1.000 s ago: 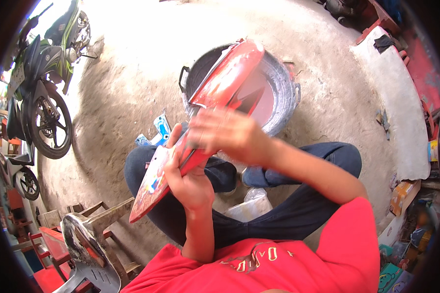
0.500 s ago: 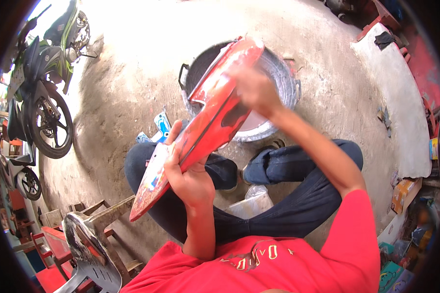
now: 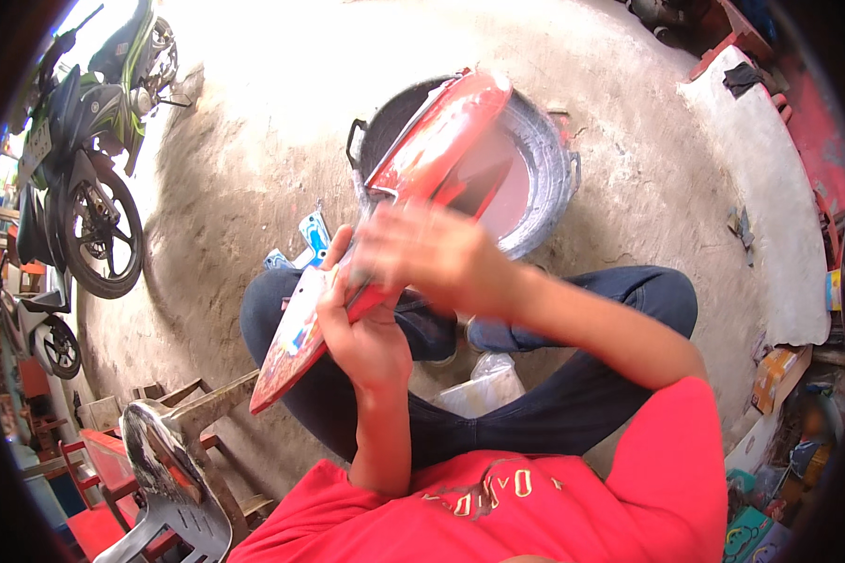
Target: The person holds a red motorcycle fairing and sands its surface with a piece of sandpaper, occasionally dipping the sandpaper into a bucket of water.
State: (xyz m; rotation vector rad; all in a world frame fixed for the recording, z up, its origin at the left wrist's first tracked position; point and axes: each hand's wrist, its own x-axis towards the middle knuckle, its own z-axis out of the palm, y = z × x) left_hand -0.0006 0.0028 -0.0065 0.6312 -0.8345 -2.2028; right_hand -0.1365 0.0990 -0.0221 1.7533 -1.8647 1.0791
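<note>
A long red motorcycle body panel (image 3: 469,108) slants from the far middle down to the left, above my lap. Its surface is glossy and wet at the far end, with dark patches and a scuffed, pale near end. My left hand (image 3: 366,342) grips the panel near its lower end, thumb and fingers around the edge. My right hand (image 3: 432,253) lies across the panel's middle, just beyond the left; motion smears its fingers, and anything under them is hidden. Below the panel's far end stands a round metal basin (image 3: 552,202) holding cloudy pinkish water (image 3: 518,202).
A blue and white plastic part (image 3: 314,235) lies left of the basin. Between my legs is a pale container (image 3: 479,394) with clear plastic. A motorcycle (image 3: 99,220) stands at far left, a worn plastic chair (image 3: 197,497) at near left, and a cardboard box (image 3: 777,377) at right.
My right hand has slid down along the panel, from its far part toward my left hand. The left hand's hold and the panel's position are nearly the same.
</note>
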